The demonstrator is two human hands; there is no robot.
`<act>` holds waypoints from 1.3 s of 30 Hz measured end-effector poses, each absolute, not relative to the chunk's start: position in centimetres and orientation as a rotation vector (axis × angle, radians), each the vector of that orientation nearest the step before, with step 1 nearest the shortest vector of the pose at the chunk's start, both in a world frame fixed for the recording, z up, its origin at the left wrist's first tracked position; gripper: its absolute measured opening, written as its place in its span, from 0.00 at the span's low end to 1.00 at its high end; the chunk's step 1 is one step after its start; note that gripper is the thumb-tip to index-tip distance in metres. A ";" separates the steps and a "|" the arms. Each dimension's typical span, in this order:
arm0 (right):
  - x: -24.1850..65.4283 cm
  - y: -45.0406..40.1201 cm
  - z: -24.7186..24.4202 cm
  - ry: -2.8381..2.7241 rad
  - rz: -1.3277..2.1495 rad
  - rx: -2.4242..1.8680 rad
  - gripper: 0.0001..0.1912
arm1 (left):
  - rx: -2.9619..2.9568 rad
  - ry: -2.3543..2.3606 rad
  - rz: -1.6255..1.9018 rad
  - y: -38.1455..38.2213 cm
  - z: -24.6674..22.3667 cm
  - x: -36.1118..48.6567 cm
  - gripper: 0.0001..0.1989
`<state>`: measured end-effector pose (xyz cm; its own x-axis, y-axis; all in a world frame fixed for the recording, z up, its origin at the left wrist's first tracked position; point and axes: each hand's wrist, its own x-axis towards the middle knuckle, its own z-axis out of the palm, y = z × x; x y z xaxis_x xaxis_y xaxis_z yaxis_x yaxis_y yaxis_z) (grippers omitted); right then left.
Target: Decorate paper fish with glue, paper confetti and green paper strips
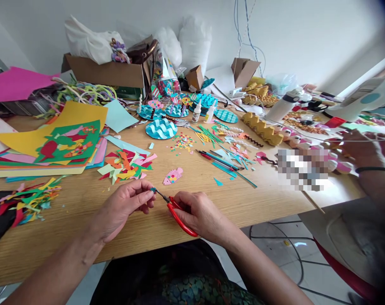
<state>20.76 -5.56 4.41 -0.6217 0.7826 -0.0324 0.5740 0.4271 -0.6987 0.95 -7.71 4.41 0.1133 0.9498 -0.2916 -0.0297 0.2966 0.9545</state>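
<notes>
My right hand (195, 212) grips a pair of scissors (181, 220) with red handles, their dark blades pointing left. The blade tips reach a small blue piece of paper (153, 189), which my left hand (129, 205) pinches between thumb and fingers. Most of that piece is hidden by the fingertips. Just beyond my hands lies a pink paper fish (173, 176) with coloured dots. A heap of colourful paper scraps (129, 165) is farther left, and small round paper dots (183, 142) are scattered behind the fish.
Stacked coloured paper (53, 112) and thin paper strips (37, 197) lie at left. Pens (216, 160), glue bottles (196, 112) and a wavy blue disc (161, 128) stand or lie farther back. At right, another person's hands (367, 148) are near egg-carton strips (262, 128).
</notes>
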 end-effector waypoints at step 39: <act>20.7 -5.8 4.8 -2.441 0.961 -1.179 0.10 | 1.071 1.215 0.940 -7.6 4.7 0.7 0.07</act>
<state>20.71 -5.78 4.82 -0.6349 0.7712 -0.0470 0.5962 0.4503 -0.6647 0.73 -7.64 4.70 0.1272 0.9606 -0.2471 0.0016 0.2489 0.9685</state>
